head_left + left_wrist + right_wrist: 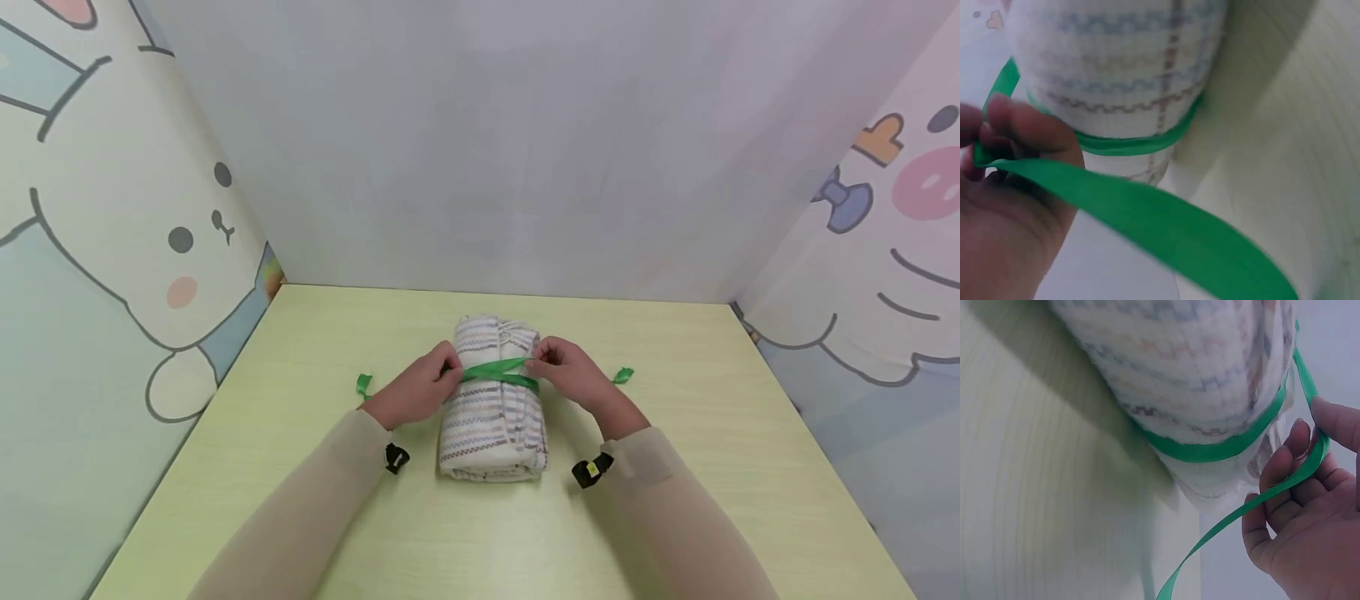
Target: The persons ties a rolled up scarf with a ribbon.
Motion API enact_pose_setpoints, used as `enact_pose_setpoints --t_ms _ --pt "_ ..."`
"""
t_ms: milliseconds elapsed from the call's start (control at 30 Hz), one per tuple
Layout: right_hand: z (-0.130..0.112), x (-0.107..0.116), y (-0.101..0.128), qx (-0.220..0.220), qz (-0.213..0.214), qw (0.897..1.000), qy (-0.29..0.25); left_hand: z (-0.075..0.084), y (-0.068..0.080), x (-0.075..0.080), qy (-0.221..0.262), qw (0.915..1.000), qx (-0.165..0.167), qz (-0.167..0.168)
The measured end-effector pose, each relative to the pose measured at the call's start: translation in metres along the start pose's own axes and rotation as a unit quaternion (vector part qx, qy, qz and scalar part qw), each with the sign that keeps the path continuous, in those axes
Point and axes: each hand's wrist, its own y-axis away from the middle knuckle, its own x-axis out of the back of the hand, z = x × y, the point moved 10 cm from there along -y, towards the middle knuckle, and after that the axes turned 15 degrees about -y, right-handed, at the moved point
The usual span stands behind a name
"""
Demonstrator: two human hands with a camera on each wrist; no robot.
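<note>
- My left hand (418, 390) pinches the green ribbon (497, 372) at the left side of a rolled towel (492, 398).
- My right hand (572, 372) pinches the ribbon's other strand at the right side.
- The towel lies mid-worktop (675, 517), long axis pointing away from me; the ribbon crosses it sideways.
</note>
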Motion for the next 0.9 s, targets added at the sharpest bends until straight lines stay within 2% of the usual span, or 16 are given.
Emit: enact_pose_setpoints --t_ms 100,200,367,533,667,767,900 --pt "-0.001 -0.002 0.0 -0.003 -0.011 1.0 -0.008 -0.003 -0.001 0.003 0.02 0.9997 0.014 -0.006" --pt "-0.001 -0.003 0.001 -0.014 -0.021 1.0 -0.008 -0.005 -0.002 0.009 0.018 0.9995 0.024 0.011" --pt "0.003 0.0 0.002 -0.041 -0.028 0.998 0.036 -0.007 -0.004 0.017 -0.042 0.9975 0.049 0.03" --pt "0.004 0.002 0.003 -0.045 -0.038 0.995 0.075 -0.011 -0.005 0.016 -0.093 0.9925 0.08 0.005" --pt "0.004 0.004 0.004 -0.049 -0.036 0.995 0.078 -0.015 -0.006 0.015 -0.122 0.9888 0.084 -0.014" --pt "0.006 0.004 0.006 -0.068 -0.037 0.993 0.087 -0.017 -0.007 0.014 -0.146 0.9853 0.084 -0.029" --pt "0.008 0.002 0.007 -0.086 -0.055 0.989 0.103 -0.022 -0.007 0.013 -0.159 0.981 0.099 -0.05"
